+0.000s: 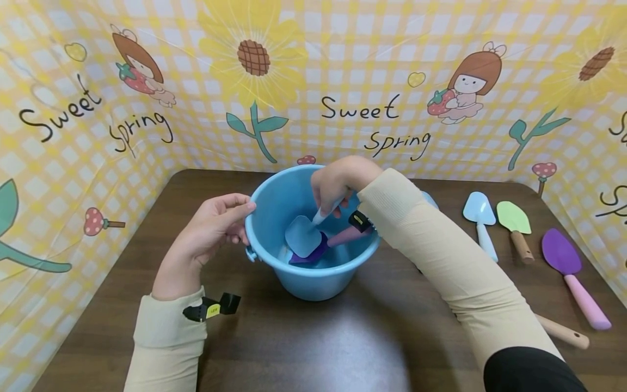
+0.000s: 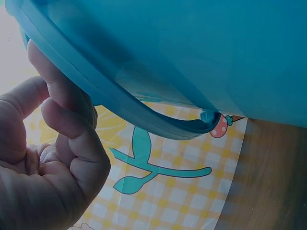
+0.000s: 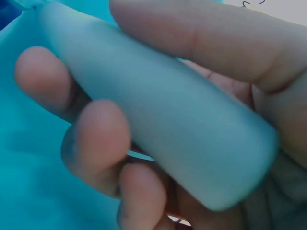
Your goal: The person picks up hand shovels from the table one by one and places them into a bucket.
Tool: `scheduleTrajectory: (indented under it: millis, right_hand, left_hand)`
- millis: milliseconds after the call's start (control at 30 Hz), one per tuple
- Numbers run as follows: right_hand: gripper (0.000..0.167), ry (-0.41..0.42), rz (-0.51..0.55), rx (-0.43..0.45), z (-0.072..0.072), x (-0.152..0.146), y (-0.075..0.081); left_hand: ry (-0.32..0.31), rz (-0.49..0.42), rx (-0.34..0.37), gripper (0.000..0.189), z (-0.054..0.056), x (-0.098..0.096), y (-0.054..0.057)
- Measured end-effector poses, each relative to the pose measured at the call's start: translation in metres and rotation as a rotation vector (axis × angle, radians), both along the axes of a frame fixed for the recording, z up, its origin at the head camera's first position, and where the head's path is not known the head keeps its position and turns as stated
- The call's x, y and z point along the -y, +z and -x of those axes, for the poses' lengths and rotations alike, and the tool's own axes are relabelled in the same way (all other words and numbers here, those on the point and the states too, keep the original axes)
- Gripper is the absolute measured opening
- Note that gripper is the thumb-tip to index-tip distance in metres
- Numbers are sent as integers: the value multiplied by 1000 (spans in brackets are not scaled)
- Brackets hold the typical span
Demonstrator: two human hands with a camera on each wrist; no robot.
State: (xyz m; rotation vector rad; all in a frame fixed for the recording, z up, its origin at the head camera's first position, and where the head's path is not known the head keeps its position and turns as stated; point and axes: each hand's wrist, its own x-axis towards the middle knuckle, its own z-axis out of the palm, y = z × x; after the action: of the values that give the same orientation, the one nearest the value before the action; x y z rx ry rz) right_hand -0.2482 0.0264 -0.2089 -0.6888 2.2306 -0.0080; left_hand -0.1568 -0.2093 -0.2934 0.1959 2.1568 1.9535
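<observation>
A light blue bucket [image 1: 313, 283] stands upright on the brown table. My left hand [image 1: 215, 220] grips its left rim, thumb on top and fingers curled below; the left wrist view shows these fingers against the rim beside the blue bucket handle [image 2: 158, 125]. Inside the bucket, my right hand [image 1: 338, 185] holds a light blue toy shovel [image 1: 302, 237] by its handle [image 3: 158, 105], fingers wrapped round it. The shovel's blade points down over a purple toy shovel [image 1: 313, 255], whose pink handle leans to the right and is partly hidden by my wrist.
On the right lie a light blue shovel [image 1: 480, 209], a green shovel [image 1: 514, 218] with a wooden handle, and a purple shovel [image 1: 561, 251] with a pink handle. A wooden handle [image 1: 563, 332] pokes out beneath my right sleeve. A checked cloth [image 1: 343, 54] encloses the table's back and sides.
</observation>
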Motion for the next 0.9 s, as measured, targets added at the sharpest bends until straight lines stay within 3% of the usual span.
scheduleTrajectory:
  millis: [200,467,700,900]
  right_hand:
    - [10,-39,-6,-53,-2,-1,3]
    - [21,-94,5,-92,-4,-5,9]
    - [24,-162,26,-62,-1,-8,10]
    - [18,-143,-20,-107,-4,-10,13]
  left_hand:
    - [2,2,-2,24,-1,0,0]
    - [4,9,-3,24,-1,0,1]
    - [10,20,-8,26,-1,0,1]
    - [-6,19,-11,28,0,0,1]
